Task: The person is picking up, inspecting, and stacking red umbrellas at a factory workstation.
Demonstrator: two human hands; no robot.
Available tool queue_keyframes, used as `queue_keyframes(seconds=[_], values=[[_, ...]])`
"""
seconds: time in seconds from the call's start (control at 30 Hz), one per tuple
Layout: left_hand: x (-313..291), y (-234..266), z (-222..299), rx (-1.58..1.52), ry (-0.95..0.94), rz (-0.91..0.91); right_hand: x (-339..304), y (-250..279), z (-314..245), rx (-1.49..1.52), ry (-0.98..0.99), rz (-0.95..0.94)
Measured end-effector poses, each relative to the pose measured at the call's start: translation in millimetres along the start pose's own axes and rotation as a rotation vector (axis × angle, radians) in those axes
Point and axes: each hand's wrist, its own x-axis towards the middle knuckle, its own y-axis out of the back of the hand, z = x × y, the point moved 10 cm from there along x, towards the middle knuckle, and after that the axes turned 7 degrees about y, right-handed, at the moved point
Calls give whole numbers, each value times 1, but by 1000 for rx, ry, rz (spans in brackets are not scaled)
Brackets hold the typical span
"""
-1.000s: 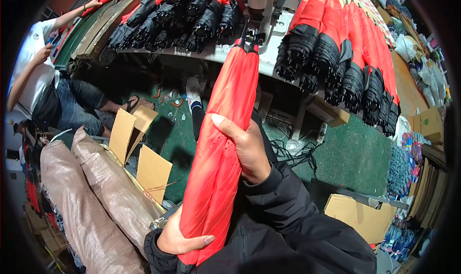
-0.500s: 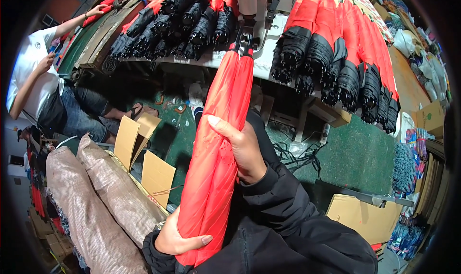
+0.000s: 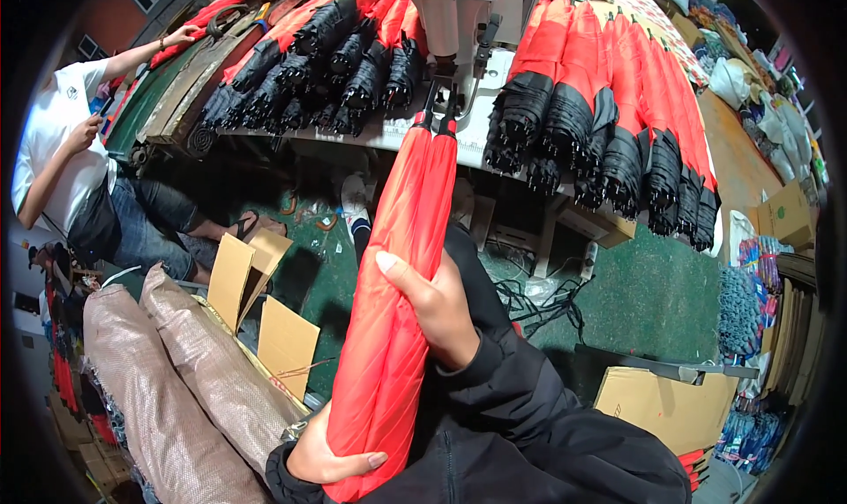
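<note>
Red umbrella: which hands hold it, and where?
Both. The right hand grips the red umbrella mid-length; the left hand holds its lower end.

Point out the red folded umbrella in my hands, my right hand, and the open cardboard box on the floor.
Red folded umbrella (image 3: pixel 401 266), head view, mid canopy fabric.
Right hand (image 3: pixel 434 305), head view, back of the hand.
Open cardboard box (image 3: pixel 287 345), head view, its near flap.

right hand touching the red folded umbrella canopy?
Touching. The head view shows the right hand wrapped around the middle of the red folded umbrella canopy, its thumb lying flat on the fabric with no gap.
</note>
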Motion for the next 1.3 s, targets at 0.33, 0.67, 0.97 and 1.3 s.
queue_keyframes(seconds=[0.33,0.67,0.97,1.3], values=[[12,-7,11,-12,-54,-37,3,19,-6,-68,-17,61],[17,-11,11,-14,-105,-69,5,22,-5,-41,-19,61],[16,-14,-10,31,-113,-111,-15,22,-12,-167,86,63],[-7,-13,-53,88,39,-180,-74,5,-37,-55,74,38]])
